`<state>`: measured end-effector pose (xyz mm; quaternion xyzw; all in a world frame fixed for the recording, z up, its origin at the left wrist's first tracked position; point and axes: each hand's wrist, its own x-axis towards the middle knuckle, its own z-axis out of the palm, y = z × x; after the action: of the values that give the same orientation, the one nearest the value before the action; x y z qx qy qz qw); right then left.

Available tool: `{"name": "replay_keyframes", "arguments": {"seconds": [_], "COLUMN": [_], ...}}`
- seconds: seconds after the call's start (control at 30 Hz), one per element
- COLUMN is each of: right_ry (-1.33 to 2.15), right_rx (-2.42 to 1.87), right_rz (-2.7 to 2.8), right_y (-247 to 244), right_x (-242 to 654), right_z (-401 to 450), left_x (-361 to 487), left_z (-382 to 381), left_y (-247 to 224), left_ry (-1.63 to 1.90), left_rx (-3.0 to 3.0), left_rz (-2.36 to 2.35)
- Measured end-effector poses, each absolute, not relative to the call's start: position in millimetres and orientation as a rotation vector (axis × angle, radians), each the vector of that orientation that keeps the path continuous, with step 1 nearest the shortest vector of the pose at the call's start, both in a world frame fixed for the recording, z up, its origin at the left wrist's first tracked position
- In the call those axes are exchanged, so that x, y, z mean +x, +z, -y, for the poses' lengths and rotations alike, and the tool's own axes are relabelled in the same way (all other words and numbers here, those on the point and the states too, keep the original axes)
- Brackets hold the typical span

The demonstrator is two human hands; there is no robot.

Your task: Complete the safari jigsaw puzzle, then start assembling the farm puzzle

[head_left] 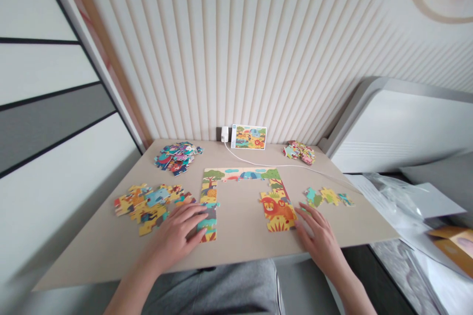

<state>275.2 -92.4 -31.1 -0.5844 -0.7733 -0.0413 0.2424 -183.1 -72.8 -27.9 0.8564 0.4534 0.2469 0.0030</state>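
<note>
A partly joined jigsaw puzzle (212, 175) lies on the table, its pieces running along the top and down both sides around a bare middle. My left hand (180, 229) rests with fingers spread on the lower left side strip. Fingertips of my right hand (317, 229) touch the right edge beside the lion pieces (278, 212); those fingers are stretched out too. Left of my left hand is a heap of loose yellow puzzle pieces (151, 202). Several loose pieces (328, 196) lie beyond my right hand.
A picture card (249, 137) leans on the ribbed wall beside a white charger (224, 134), whose cable (273, 165) crosses the table (240, 246). Piles of dark puzzle pieces (177, 157) and pink-green pieces (300, 151) lie at the back. An orange box (453, 246) is at right.
</note>
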Motion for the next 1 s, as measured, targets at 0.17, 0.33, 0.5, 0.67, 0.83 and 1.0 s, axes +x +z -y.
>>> {"name": "replay_keyframes", "arguments": {"seconds": [0.17,0.33,0.5,0.67,0.83,1.0], "right_ry": [-0.05,-0.11,-0.138,-0.097,-0.088,-0.085], "right_rx": [-1.469,-1.477,-1.462,-1.37,-1.358,-1.382], "right_rz": [2.274,2.292,2.313,2.346,2.343,2.388], "right_y": [-25.0,-29.1,-25.6,-18.6,-15.5,-17.8], "right_x": [251.2,249.4,247.7,243.1,241.1,242.6], "right_z": [85.0,85.1,88.7,89.8,90.0,91.6], "left_x": [-182.3,-182.2,-181.3,-178.4,-177.6,-178.0], "left_z": [73.0,73.2,74.4,77.1,78.6,79.0], "left_y": [-29.2,-31.6,-27.4,-17.7,-11.2,-8.4], "left_ry": [0.757,0.774,0.81,0.778,0.729,0.701], "left_rx": [2.677,2.678,2.674,2.724,2.718,2.704], "left_rz": [-1.445,-1.444,-1.401,-1.275,-1.24,-1.23]}}
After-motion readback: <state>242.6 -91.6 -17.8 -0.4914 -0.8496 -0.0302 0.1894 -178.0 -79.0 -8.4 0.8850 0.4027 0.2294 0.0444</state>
